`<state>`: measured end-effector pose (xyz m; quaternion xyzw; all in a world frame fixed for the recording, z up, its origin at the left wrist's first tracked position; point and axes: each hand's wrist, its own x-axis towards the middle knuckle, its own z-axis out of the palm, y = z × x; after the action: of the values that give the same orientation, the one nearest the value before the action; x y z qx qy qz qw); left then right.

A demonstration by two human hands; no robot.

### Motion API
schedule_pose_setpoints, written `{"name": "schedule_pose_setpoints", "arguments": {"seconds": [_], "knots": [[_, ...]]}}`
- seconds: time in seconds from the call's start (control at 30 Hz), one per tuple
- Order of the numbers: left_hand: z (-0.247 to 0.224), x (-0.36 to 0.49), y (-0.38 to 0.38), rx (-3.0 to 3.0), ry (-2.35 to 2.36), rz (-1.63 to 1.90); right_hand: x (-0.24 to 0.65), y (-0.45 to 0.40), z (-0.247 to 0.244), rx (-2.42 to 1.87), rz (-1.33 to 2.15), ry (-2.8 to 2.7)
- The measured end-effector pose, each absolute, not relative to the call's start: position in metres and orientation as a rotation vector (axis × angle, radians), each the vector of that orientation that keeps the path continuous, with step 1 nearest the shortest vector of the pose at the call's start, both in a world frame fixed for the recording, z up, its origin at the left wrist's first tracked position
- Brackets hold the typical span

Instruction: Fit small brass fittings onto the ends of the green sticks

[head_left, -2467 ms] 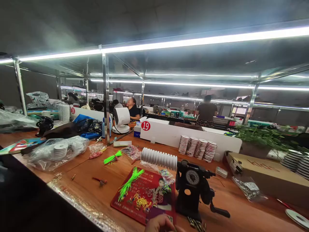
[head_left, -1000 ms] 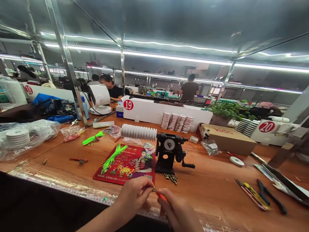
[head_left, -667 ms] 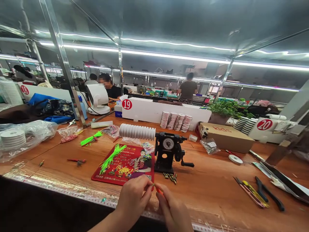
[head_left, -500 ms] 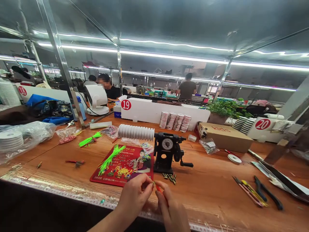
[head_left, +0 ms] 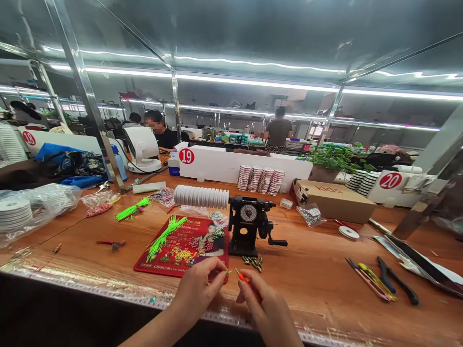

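Observation:
My left hand (head_left: 198, 286) pinches a tiny green item (head_left: 228, 272) between thumb and forefinger; its kind is too small to make out. Held in my closed right hand (head_left: 265, 296) is an orange, pen-like tool (head_left: 241, 276) with a thin metal tip pointing at the left fingertips. A small gap separates tip and green item. Just beyond lies a red printed mat (head_left: 144, 262) with a bundle of bright green cords (head_left: 166, 237) and gold beads (head_left: 184, 255) on it. Behind the right hand stands a black hand-crank winding machine (head_left: 245, 226) carrying a row of white spools (head_left: 200, 196).
Small brass-coloured pieces (head_left: 253, 262) lie by the machine's base. To the right are black-handled pliers (head_left: 398, 282), a yellow cutter (head_left: 376, 277) and tweezers (head_left: 365, 279). A cardboard box (head_left: 336, 205) and stacked spools (head_left: 260, 179) stand at the back. People are farther off.
My right hand has drawn slightly away to the right, so the orange tool's metal tip now shows apart from the left fingertips. The camera view has shifted a little.

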<state>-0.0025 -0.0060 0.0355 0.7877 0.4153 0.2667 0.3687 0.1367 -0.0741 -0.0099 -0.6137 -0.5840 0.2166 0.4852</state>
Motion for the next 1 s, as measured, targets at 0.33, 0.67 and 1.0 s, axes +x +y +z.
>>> {"name": "schedule_pose_setpoints", "arguments": {"seconds": [0.33, 0.67, 1.0], "knots": [[0.035, 0.001, -0.008, 2.142, 1.086, 0.599, 0.135, -0.067, -0.001, -1.485, 0.273, -1.559], [0.037, 0.001, -0.013, 2.455, 1.154, 0.418, 0.137, -0.063, -0.009, -1.508, -0.144, -1.847], [0.032, -0.001, -0.01, 2.071, 1.082, 0.551, 0.145, -0.056, -0.015, -1.52, -0.083, -1.73]]}}
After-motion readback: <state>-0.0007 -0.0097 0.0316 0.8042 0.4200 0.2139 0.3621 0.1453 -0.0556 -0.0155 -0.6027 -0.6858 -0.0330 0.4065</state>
